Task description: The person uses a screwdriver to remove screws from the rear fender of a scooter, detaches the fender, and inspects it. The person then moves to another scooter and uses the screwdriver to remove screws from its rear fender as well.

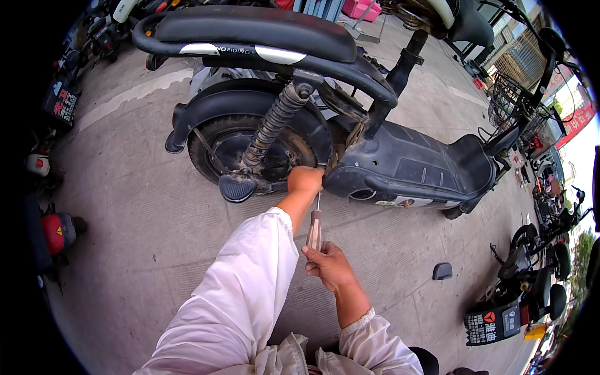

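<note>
A black electric scooter [412, 156] stands side-on in front of me, its rear wheel [215, 140] at the left. My right hand [334, 267] is closed round the handle of a screwdriver [314, 232]. The shaft points up and away, toward the gap between the rear wheel and the footboard body. At that gap, beside the screwdriver's tip, my left hand [305, 181] is curled against the frame. Its fingertips are mostly hidden, and what they grip cannot be made out. A coil-spring shock absorber [275, 125] and a footrest [237, 187] sit just left of that hand.
On the paving at the right lies a small black piece [442, 271]. Parked scooters [537, 269] line the right edge. More vehicles, one with a red rear light [57, 232], stand along the left. The long seat [256, 31] overhangs the wheel.
</note>
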Demonstrator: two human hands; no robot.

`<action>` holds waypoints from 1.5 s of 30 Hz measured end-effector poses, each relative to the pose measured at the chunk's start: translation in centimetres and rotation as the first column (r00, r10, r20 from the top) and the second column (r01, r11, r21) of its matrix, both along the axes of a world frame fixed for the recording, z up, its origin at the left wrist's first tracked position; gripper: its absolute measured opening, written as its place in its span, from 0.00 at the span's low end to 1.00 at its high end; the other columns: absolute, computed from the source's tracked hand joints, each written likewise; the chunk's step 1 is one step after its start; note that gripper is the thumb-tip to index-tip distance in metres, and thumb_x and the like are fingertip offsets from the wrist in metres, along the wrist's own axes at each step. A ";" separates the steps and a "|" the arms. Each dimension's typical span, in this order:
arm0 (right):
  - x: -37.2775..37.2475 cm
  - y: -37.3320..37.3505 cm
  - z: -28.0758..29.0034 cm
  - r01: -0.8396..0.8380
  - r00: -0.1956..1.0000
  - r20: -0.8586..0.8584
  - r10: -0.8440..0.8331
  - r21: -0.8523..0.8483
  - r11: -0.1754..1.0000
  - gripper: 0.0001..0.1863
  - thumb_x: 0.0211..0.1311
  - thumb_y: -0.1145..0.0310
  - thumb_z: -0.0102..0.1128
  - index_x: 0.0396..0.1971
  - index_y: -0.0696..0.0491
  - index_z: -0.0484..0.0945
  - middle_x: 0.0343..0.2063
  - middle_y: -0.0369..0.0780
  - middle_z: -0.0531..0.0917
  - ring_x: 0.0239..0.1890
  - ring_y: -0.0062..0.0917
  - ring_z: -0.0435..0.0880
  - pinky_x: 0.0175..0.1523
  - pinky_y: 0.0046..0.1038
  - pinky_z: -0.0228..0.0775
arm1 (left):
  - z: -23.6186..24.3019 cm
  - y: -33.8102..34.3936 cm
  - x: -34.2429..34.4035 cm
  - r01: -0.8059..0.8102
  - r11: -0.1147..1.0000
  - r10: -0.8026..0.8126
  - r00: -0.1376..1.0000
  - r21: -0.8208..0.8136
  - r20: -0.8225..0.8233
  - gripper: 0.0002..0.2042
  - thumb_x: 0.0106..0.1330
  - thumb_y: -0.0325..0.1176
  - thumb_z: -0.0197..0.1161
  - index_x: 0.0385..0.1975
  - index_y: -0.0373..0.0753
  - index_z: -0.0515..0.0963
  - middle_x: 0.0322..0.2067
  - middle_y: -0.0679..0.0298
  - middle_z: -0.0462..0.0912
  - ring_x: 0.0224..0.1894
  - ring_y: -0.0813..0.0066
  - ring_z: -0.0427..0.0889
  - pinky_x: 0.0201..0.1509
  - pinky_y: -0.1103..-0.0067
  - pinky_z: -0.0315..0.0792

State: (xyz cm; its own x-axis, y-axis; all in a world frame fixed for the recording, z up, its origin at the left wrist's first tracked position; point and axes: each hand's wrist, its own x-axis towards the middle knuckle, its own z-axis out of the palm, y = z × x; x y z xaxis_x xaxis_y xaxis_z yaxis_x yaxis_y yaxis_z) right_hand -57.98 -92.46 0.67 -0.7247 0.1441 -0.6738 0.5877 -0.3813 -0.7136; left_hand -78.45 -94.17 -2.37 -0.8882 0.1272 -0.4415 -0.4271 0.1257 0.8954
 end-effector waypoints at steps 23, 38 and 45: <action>0.8 0.0 -1.5 -0.199 0.980 0.004 0.199 0.060 0.978 0.23 0.60 0.61 0.67 0.44 0.62 0.67 0.29 0.40 0.78 0.25 0.23 0.81 0.27 0.23 0.75 | -1.3 -0.5 -0.6 0.060 0.998 -0.060 0.998 -0.003 0.020 0.20 0.57 0.47 0.68 0.20 0.31 0.82 0.15 0.59 0.79 0.15 0.70 0.77 0.21 0.74 0.69; 3.1 1.5 -5.3 -0.444 0.885 0.095 0.456 -0.128 0.887 0.18 0.65 0.61 0.60 0.48 0.55 0.68 0.34 0.37 0.80 0.34 0.25 0.82 0.36 0.29 0.76 | -0.3 -6.3 0.9 0.214 0.886 -0.375 0.853 -0.412 -0.363 0.11 0.55 0.40 0.63 0.27 0.37 0.83 0.24 0.56 0.84 0.29 0.56 0.83 0.38 0.66 0.75; 8.8 3.0 -14.5 -0.615 0.718 0.398 0.571 -0.023 0.788 0.17 0.63 0.67 0.60 0.49 0.56 0.70 0.36 0.38 0.79 0.36 0.26 0.80 0.40 0.30 0.76 | -13.8 -18.1 7.6 0.671 0.324 -0.876 0.478 -0.667 0.055 0.09 0.57 0.33 0.58 0.32 0.37 0.82 0.36 0.52 0.84 0.40 0.54 0.82 0.45 0.64 0.73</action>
State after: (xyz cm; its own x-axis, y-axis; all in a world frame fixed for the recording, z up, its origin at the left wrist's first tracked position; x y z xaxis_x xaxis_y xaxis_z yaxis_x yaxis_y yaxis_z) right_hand -49.17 -89.43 -13.87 -0.3885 -0.1468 -0.9097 0.8895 0.1977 -0.4118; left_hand -70.81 -112.24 -16.15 -0.5900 0.6626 -0.4614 0.3877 0.7337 0.5580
